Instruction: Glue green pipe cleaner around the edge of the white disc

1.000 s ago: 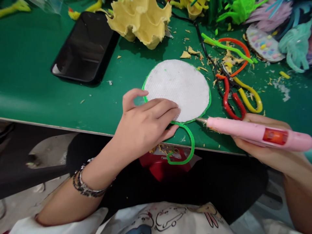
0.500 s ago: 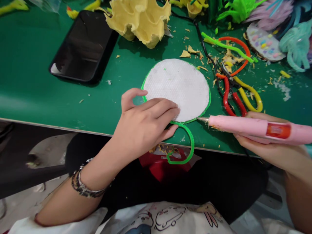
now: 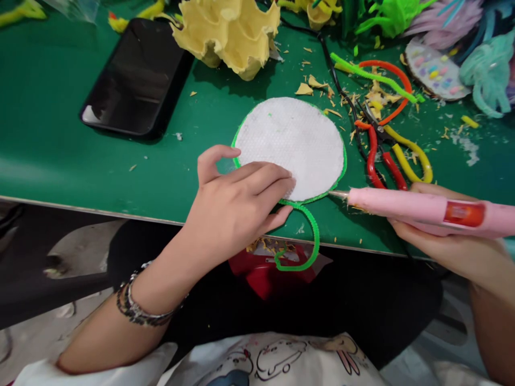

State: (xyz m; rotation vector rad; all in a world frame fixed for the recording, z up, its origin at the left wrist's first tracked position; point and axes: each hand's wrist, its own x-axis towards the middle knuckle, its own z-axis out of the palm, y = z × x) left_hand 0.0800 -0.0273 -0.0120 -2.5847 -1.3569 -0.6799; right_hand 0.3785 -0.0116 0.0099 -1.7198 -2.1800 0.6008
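My left hand [image 3: 237,198] lies over the lower left of a round white disc [image 3: 298,139], its bent fingers on the top face and its thumb by the near edge, gripping it. Bright green pipe cleaner [image 3: 317,236] runs round the disc's rim, and its loose end curls down past the table edge. A pink glue gun [image 3: 406,206] lies in my right hand [image 3: 446,249], the fingers wrapped round it and partly hidden. Its metal nozzle points left and meets, or nearly meets, the rim at the disc's lower right.
A black phone [image 3: 137,80] lies at the left on the green table [image 3: 52,134]. Behind the disc is a yellow egg-carton piece [image 3: 231,35]. Red-handled pliers [image 3: 374,161], yellow-handled scissors [image 3: 414,161], a black cord [image 3: 333,69] and scraps lie at the right. Pipe-cleaner bundles [image 3: 486,75] fill the back right corner.
The glue gun has shifted slightly right and up along the rim. My left hand and the disc keep their places relative to each other; the whole view drifts a little left.
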